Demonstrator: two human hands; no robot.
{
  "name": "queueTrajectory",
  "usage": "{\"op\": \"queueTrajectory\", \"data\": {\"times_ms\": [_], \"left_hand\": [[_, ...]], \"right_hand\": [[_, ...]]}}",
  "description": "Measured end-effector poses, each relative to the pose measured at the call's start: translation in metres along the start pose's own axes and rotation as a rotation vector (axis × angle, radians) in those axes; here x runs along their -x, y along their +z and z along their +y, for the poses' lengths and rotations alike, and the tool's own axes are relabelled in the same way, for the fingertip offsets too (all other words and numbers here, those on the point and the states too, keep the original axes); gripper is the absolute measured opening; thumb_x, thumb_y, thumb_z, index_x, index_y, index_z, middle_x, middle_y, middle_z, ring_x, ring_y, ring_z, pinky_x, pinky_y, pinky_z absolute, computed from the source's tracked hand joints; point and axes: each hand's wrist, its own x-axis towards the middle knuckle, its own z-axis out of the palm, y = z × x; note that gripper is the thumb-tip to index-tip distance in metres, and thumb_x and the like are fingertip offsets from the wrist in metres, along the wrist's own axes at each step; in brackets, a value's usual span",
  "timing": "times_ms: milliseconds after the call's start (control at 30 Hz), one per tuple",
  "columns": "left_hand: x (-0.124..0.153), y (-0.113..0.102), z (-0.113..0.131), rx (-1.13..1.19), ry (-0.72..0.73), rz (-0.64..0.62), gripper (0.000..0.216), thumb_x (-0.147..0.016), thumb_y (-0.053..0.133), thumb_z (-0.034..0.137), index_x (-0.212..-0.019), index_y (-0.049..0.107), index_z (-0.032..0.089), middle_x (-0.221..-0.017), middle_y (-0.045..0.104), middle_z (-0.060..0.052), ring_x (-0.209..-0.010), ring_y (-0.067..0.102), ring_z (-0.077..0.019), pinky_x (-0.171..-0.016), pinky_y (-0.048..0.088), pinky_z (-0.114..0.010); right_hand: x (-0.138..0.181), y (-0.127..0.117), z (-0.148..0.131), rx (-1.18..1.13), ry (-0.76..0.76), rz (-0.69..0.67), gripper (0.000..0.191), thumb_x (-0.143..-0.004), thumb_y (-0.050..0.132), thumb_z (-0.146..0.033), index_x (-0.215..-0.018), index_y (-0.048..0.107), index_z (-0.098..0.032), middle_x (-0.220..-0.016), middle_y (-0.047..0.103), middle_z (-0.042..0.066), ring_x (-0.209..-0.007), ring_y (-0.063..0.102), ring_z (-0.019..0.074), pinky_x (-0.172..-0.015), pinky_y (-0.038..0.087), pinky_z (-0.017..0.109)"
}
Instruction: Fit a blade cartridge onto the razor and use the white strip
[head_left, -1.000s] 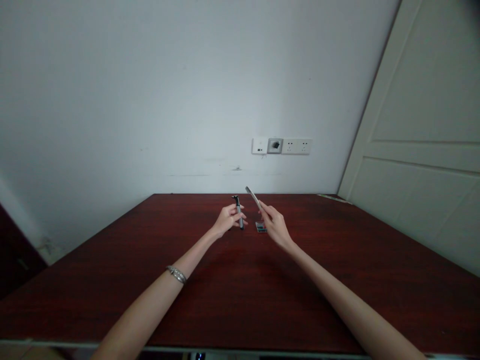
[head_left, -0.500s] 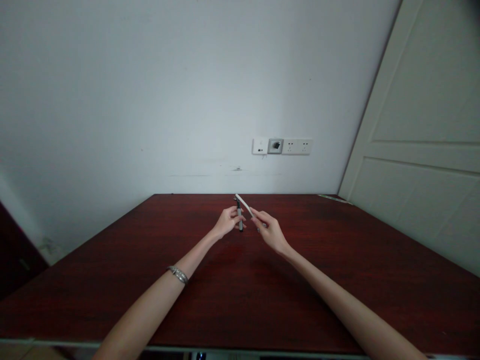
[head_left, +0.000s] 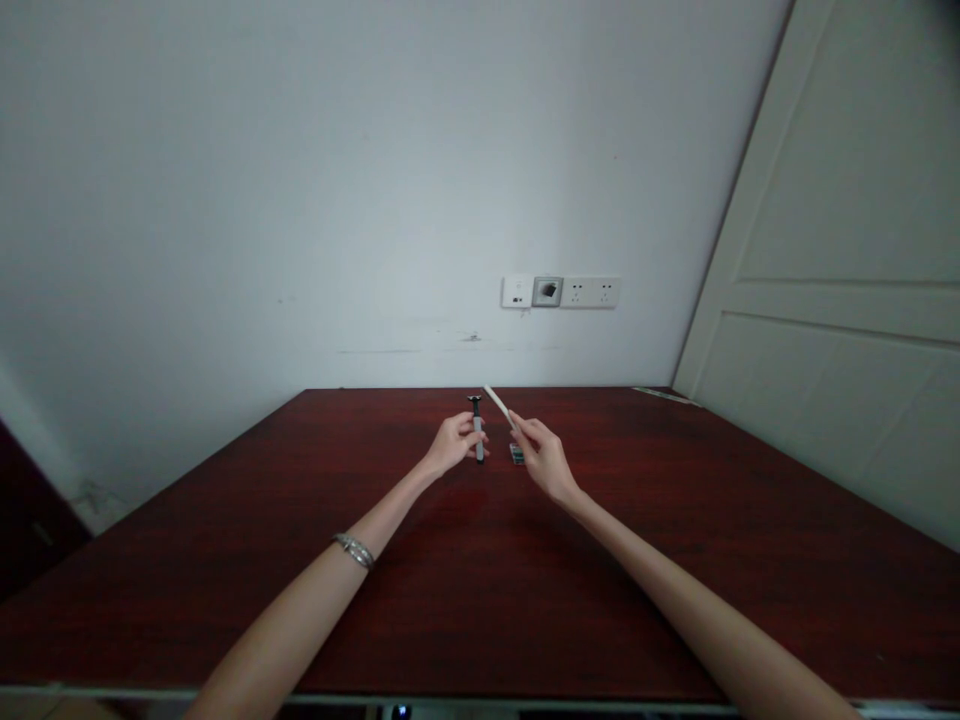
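Observation:
Over the middle of a dark red wooden table (head_left: 480, 580), my left hand (head_left: 452, 443) is closed round a slim grey handle with a black head (head_left: 476, 425), held upright. A silver bracelet (head_left: 353, 548) sits on that forearm. My right hand (head_left: 544, 455) pinches a thin pale strip (head_left: 497, 404) that slants up and to the left, its tip close beside the handle's head without touching it. A small flat box with coloured contents (head_left: 517, 454) lies on the table between the two hands, partly hidden by my right fingers.
A white wall rises behind the table, with a row of sockets (head_left: 559, 292) above its far edge. A white panelled door (head_left: 847, 300) stands at the right. A thin pale strip (head_left: 664, 396) lies at the table's far right corner.
My right hand first carried the pale strip left against the handle's head, then drew back a little to the right, uncovering the small box. My left hand has barely moved.

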Motion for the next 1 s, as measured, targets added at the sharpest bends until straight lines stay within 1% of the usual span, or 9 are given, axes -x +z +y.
{"op": "queueTrajectory", "data": {"times_ms": [100, 200, 333, 433, 567, 733, 767, 900, 1000], "left_hand": [[-0.0004, -0.0012, -0.0005, -0.005, 0.010, -0.006, 0.028, -0.072, 0.062, 0.024, -0.095, 0.049, 0.013, -0.074, 0.062, -0.004, -0.057, 0.065, -0.0169, -0.051, 0.053, -0.028], [-0.0002, -0.0018, 0.0003, -0.008, 0.017, -0.002, 0.026, -0.073, 0.061, 0.024, -0.094, 0.049, 0.013, -0.072, 0.061, -0.003, -0.056, 0.065, -0.0171, -0.050, 0.053, -0.028], [0.0007, -0.0008, 0.0019, -0.021, 0.022, -0.008, 0.025, -0.074, 0.060, 0.024, -0.094, 0.049, 0.013, -0.072, 0.061, -0.003, -0.055, 0.065, -0.0164, -0.051, 0.052, -0.027], [0.0008, 0.0011, 0.0029, -0.011, 0.027, -0.023, 0.025, -0.074, 0.059, 0.024, -0.095, 0.049, 0.014, -0.073, 0.061, -0.003, -0.056, 0.065, -0.0157, -0.053, 0.052, -0.027], [0.0007, 0.0026, 0.0035, -0.004, 0.015, -0.031, 0.025, -0.075, 0.058, 0.023, -0.096, 0.049, 0.013, -0.072, 0.060, -0.002, -0.057, 0.064, -0.0150, -0.052, 0.051, -0.026], [0.0010, 0.0017, 0.0026, -0.001, 0.019, -0.032, 0.025, -0.073, 0.060, 0.025, -0.094, 0.049, 0.013, -0.072, 0.061, -0.002, -0.056, 0.064, -0.0159, -0.052, 0.053, -0.028], [0.0009, 0.0014, 0.0024, 0.001, 0.020, -0.028, 0.026, -0.073, 0.061, 0.025, -0.094, 0.049, 0.013, -0.072, 0.061, -0.002, -0.056, 0.064, -0.0159, -0.052, 0.053, -0.028], [0.0003, 0.0008, 0.0019, 0.010, 0.014, -0.019, 0.029, -0.072, 0.062, 0.025, -0.096, 0.050, 0.013, -0.071, 0.060, -0.002, -0.055, 0.064, -0.0156, -0.052, 0.053, -0.028], [0.0004, 0.0009, 0.0019, -0.003, 0.023, -0.020, 0.027, -0.073, 0.061, 0.025, -0.095, 0.050, 0.013, -0.072, 0.060, -0.002, -0.055, 0.064, -0.0159, -0.051, 0.052, -0.027]], "right_hand": [[-0.0002, -0.0023, 0.0002, 0.004, -0.050, -0.057, 0.037, -0.088, 0.041, -0.027, -0.121, 0.055, -0.018, -0.076, 0.052, 0.003, -0.067, 0.049, 0.0131, -0.063, 0.043, 0.026], [-0.0008, -0.0037, 0.0006, 0.008, -0.066, -0.029, 0.038, -0.088, 0.041, -0.026, -0.123, 0.054, -0.018, -0.078, 0.052, 0.003, -0.067, 0.049, 0.0130, -0.063, 0.043, 0.026], [0.0008, -0.0002, 0.0028, 0.023, -0.005, 0.015, 0.037, -0.088, 0.041, -0.026, -0.121, 0.056, -0.015, -0.077, 0.053, 0.004, -0.064, 0.048, 0.0128, -0.061, 0.043, 0.026], [0.0035, 0.0037, 0.0004, 0.010, 0.007, 0.001, 0.037, -0.088, 0.042, -0.026, -0.120, 0.057, -0.016, -0.077, 0.055, 0.004, -0.066, 0.050, 0.0129, -0.062, 0.043, 0.026], [0.0042, 0.0043, -0.0030, -0.025, -0.046, -0.043, 0.036, -0.088, 0.042, -0.026, -0.120, 0.057, -0.019, -0.078, 0.055, 0.004, -0.068, 0.051, 0.0129, -0.063, 0.043, 0.025], [0.0026, 0.0021, 0.0034, 0.005, -0.026, 0.034, 0.036, -0.088, 0.042, -0.025, -0.121, 0.056, -0.018, -0.078, 0.054, 0.004, -0.068, 0.051, 0.0136, -0.063, 0.044, 0.026], [0.0028, 0.0019, 0.0041, 0.014, -0.038, 0.031, 0.036, -0.088, 0.041, -0.025, -0.121, 0.056, -0.019, -0.078, 0.053, 0.004, -0.067, 0.051, 0.0136, -0.063, 0.044, 0.026], [0.0040, 0.0009, 0.0025, 0.024, -0.136, -0.058, 0.038, -0.088, 0.041, -0.022, -0.124, 0.052, -0.022, -0.082, 0.053, 0.004, -0.071, 0.051, 0.0133, -0.067, 0.045, 0.026], [0.0030, -0.0007, 0.0034, 0.035, -0.127, -0.016, 0.038, -0.089, 0.040, -0.022, -0.125, 0.052, -0.021, -0.082, 0.052, 0.004, -0.071, 0.050, 0.0130, -0.066, 0.045, 0.026]]}}
